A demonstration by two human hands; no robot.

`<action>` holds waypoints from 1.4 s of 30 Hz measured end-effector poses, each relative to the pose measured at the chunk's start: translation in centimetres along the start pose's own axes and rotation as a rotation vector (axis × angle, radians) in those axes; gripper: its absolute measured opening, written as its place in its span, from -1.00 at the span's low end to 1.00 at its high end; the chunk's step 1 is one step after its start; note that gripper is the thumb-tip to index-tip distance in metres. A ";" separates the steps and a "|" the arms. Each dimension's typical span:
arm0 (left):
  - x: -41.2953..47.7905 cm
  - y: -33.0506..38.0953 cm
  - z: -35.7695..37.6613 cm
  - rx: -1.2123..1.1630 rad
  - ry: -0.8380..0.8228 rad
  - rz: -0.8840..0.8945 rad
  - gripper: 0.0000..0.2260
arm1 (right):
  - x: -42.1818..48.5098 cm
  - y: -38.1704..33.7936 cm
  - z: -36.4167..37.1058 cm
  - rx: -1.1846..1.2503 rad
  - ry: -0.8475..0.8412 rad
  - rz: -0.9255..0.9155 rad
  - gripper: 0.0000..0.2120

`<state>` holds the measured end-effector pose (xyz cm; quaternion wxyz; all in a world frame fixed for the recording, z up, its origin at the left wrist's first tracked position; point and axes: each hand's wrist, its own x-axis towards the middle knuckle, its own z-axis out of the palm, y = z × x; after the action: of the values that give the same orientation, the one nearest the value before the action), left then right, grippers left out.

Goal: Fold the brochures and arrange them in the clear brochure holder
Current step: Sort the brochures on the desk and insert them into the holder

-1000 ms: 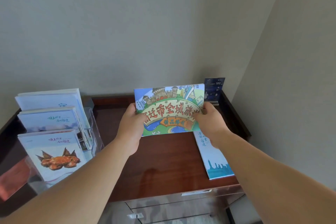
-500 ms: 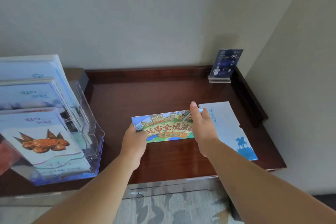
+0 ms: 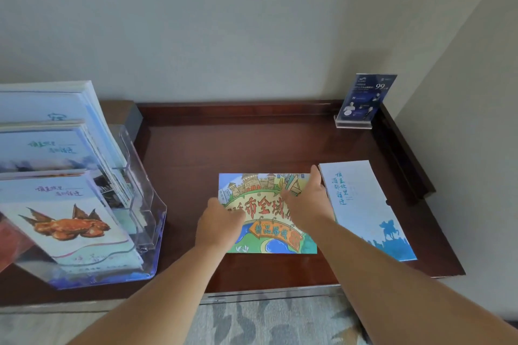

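A colourful cartoon-map brochure lies flat on the dark wooden table, near its front edge. My left hand rests on the brochure's left part, covering its left edge, with the fingers bent down onto the paper. Across the upper right part lies my right hand, fingers straight and reaching the top right corner. A pale blue folded brochure lies flat just right of it. The clear brochure holder stands at the table's left end, its tiers filled with several folded brochures.
A small acrylic sign stand with a dark blue card sits in the back right corner. The table has a raised rim along the back and right side. Walls close in behind and to the right. Patterned carpet shows below the front edge.
The colourful brochure came down from upright in front of me to flat on the table. Both hands shifted from gripping its side edges to lying on top of it.
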<state>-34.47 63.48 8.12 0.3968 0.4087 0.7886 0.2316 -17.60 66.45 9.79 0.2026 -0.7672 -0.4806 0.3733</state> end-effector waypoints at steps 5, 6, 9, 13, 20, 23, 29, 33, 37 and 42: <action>0.0 -1.4 1.5 0.587 0.245 0.265 -0.51 | 0.5 2.3 3.1 -0.519 0.032 -0.217 -0.16; 0.4 -1.4 1.9 0.617 0.230 0.373 -0.46 | 0.6 2.6 3.4 -0.580 0.018 -0.290 -0.24; 1.6 -1.0 3.5 0.714 0.068 0.624 -0.43 | 1.0 3.9 4.3 -0.708 -0.042 -0.449 -0.38; 2.5 -2.1 5.3 0.849 0.070 0.722 -0.47 | 1.0 5.6 5.0 -0.794 -0.002 -0.495 -0.41; 3.5 -2.5 5.9 0.879 0.072 0.735 -0.44 | 1.5 5.8 5.3 -0.806 0.021 -0.489 -0.42; 3.8 -2.7 5.8 0.887 0.078 0.734 -0.44 | 1.6 5.7 5.3 -0.799 0.019 -0.493 -0.42; 3.0 -2.7 5.3 0.884 0.040 0.662 -0.46 | 1.5 5.5 5.0 -0.817 -0.005 -0.482 -0.40; 1.7 -1.6 3.5 0.711 0.078 0.390 -0.48 | 1.2 4.5 4.7 -0.679 0.024 -0.383 -0.32; 1.5 1.3 2.4 0.318 0.125 0.112 -0.45 | -0.1 4.3 5.1 -0.557 -0.034 -0.248 -0.28; 1.8 1.5 1.6 -0.294 0.059 -0.200 -0.79 | -0.4 4.4 3.6 -0.508 -0.109 -0.247 -0.25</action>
<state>-33.10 65.82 7.43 0.4499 0.2589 0.7944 0.3156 -17.87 63.96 4.72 0.0219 -0.7079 -0.6586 0.2542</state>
